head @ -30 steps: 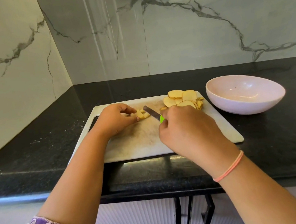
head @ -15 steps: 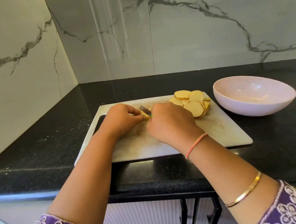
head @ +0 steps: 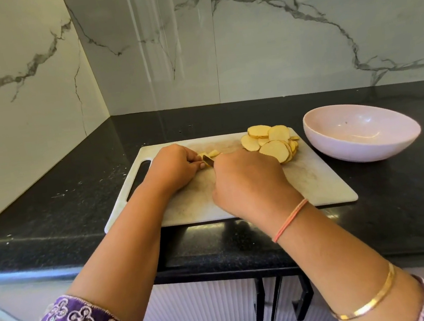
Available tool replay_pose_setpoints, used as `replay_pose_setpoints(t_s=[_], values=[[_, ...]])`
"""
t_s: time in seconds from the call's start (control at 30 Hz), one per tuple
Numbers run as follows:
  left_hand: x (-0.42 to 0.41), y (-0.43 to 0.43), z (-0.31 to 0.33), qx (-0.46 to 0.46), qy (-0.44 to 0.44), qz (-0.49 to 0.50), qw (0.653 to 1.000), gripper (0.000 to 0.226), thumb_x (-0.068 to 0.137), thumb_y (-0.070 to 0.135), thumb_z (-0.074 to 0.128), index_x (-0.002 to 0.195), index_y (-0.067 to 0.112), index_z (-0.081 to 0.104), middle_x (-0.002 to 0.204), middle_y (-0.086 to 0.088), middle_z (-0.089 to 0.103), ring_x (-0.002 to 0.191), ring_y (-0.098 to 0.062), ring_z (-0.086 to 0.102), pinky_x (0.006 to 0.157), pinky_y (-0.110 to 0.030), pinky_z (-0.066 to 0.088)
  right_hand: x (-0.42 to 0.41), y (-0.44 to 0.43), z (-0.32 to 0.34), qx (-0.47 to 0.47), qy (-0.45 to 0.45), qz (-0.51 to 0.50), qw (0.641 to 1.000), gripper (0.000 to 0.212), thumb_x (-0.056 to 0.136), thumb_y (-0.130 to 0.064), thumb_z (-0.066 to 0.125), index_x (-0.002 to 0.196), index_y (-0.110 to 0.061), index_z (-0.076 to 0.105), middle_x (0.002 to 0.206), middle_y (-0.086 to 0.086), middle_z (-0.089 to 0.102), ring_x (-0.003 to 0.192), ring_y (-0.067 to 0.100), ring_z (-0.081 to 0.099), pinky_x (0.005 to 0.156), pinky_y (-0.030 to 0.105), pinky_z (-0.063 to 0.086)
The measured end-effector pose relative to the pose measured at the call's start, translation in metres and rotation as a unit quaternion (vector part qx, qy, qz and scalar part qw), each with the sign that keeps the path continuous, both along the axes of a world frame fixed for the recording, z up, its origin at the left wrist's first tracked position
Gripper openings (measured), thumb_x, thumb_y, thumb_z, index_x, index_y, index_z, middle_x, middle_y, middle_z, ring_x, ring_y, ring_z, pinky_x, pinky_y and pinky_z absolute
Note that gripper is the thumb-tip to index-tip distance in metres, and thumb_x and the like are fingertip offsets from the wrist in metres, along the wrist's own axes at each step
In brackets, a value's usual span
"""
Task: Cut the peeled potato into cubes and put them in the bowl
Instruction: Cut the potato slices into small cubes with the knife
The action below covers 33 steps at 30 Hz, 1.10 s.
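Our left hand (head: 172, 166) sits curled on the cutting board (head: 317, 187), its fingertips (head: 201, 165) pinching a small cluster of potato pieces (head: 213, 153) against the surface. Our right hand (head: 249, 185) is closed round the knife (head: 208, 160); only a short bit of blade shows between the two hands, and the handle is hidden under our fist.

We judge the step in hand to be crosscutting these pieces into cubes. To do it well, we keep the left fingertips tucked back, since they lie just beside the blade, and press straight down so the small pieces do not skid.

The round slices (head: 270, 143) are heaped at the board's far right corner, close to its edge. The bowl (head: 361, 135) stands on the desk (head: 50, 208) just beyond that corner, with no potato in it that we can see. Bare board lies near us and to the right, so cubes can be gathered there, though a sweep toward the bowl must skirt the heap. The walls close in behind and on the left.
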<state>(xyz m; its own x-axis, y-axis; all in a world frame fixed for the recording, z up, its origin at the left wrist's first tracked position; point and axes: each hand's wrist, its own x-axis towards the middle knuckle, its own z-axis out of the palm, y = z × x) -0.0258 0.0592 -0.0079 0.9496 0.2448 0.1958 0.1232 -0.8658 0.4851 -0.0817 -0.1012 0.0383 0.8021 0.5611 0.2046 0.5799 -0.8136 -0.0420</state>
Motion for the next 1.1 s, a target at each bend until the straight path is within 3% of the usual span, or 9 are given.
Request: replay_pose_setpoints(t_s=[0.13, 0.27, 0.43, 0.57, 0.67, 0.87, 1.0, 1.1], values=[[0.003, -0.003, -0.001, -0.001, 0.006, -0.004, 1.0, 0.024, 0.089, 0.026, 0.065, 0.109, 0.016, 0.072, 0.115, 0.001, 0.068, 0.103, -0.016, 0.06, 0.095, -0.029, 0.045, -0.012, -0.011, -0.003, 0.004, 0.016, 0.006, 1.0, 0.009, 0.095, -0.018, 0.044, 0.088, -0.021, 0.047, 0.064, -0.001, 0.034, 0.058, 0.016, 0.036, 0.053, 0.03, 0.032], [0.001, 0.0, -0.001, -0.007, 0.01, 0.003, 1.0, 0.026, 0.087, 0.027, 0.067, 0.11, 0.015, 0.071, 0.117, 0.001, 0.067, 0.107, -0.015, 0.059, 0.097, -0.029, 0.044, -0.021, -0.019, -0.003, 0.01, 0.022, 0.014, 1.0, 0.017, 0.094, -0.019, 0.045, 0.078, -0.02, 0.038, 0.065, -0.001, 0.038, 0.056, 0.016, 0.035, 0.052, 0.029, 0.032], [-0.007, 0.002, -0.002, -0.048, -0.004, 0.006, 0.999, 0.036, 0.088, 0.02, 0.066, 0.124, 0.02, 0.062, 0.122, 0.004, 0.064, 0.108, -0.016, 0.059, 0.085, -0.025, 0.043, -0.021, -0.03, -0.002, 0.041, 0.033, -0.007, 0.999, 0.025, 0.093, -0.022, 0.044, 0.069, -0.019, 0.038, 0.065, -0.002, 0.043, 0.056, 0.013, 0.039, 0.049, 0.026, 0.031], [-0.01, 0.0, 0.002, -0.07, -0.008, -0.017, 0.997, 0.057, 0.089, 0.007, 0.053, 0.14, 0.029, 0.042, 0.136, 0.012, 0.052, 0.113, -0.016, 0.054, 0.084, -0.025, 0.045, -0.012, -0.038, -0.002, 0.095, 0.02, -0.032, 0.995, 0.015, 0.094, -0.025, 0.044, 0.091, -0.017, 0.056, 0.065, -0.004, 0.043, 0.059, 0.014, 0.043, 0.049, 0.024, 0.031], [-0.008, -0.006, 0.003, -0.053, 0.002, -0.038, 0.998, 0.056, 0.088, 0.007, 0.05, 0.14, 0.029, 0.042, 0.135, 0.011, 0.054, 0.109, -0.015, 0.055, 0.09, -0.026, 0.044, -0.004, -0.036, -0.003, 0.103, 0.02, -0.035, 0.994, 0.024, 0.094, -0.027, 0.043, 0.106, -0.017, 0.061, 0.067, -0.002, 0.045, 0.067, 0.019, 0.048, 0.052, 0.026, 0.035], [-0.004, -0.006, 0.002, -0.029, -0.01, -0.03, 0.999, 0.044, 0.089, 0.019, 0.06, 0.131, 0.027, 0.052, 0.119, 0.007, 0.06, 0.085, -0.008, 0.053, 0.076, -0.021, 0.04, 0.015, -0.029, -0.011, 0.103, 0.016, -0.056, 0.993, 0.024, 0.094, -0.025, 0.043, 0.107, -0.016, 0.062, 0.071, -0.001, 0.046, 0.071, 0.022, 0.048, 0.055, 0.026, 0.035], [-0.005, -0.002, 0.003, -0.032, -0.011, -0.015, 0.999, 0.035, 0.089, 0.024, 0.064, 0.123, 0.025, 0.06, 0.109, 0.006, 0.061, 0.089, -0.009, 0.054, 0.077, -0.021, 0.039, 0.023, -0.03, -0.014, 0.126, 0.011, -0.061, 0.99, 0.03, 0.093, -0.026, 0.042, 0.115, -0.017, 0.062, 0.079, 0.002, 0.054, 0.074, 0.022, 0.053, 0.057, 0.027, 0.038], [-0.005, -0.001, 0.004, -0.029, -0.004, -0.013, 0.999, 0.033, 0.09, 0.025, 0.063, 0.123, 0.024, 0.061, 0.102, 0.008, 0.058, 0.087, -0.008, 0.052, 0.075, -0.019, 0.038, 0.022, -0.034, -0.014, 0.142, -0.004, -0.07, 0.987, 0.025, 0.093, -0.025, 0.042, 0.103, -0.015, 0.063, 0.071, 0.0, 0.05, 0.071, 0.022, 0.051, 0.052, 0.025, 0.033]])
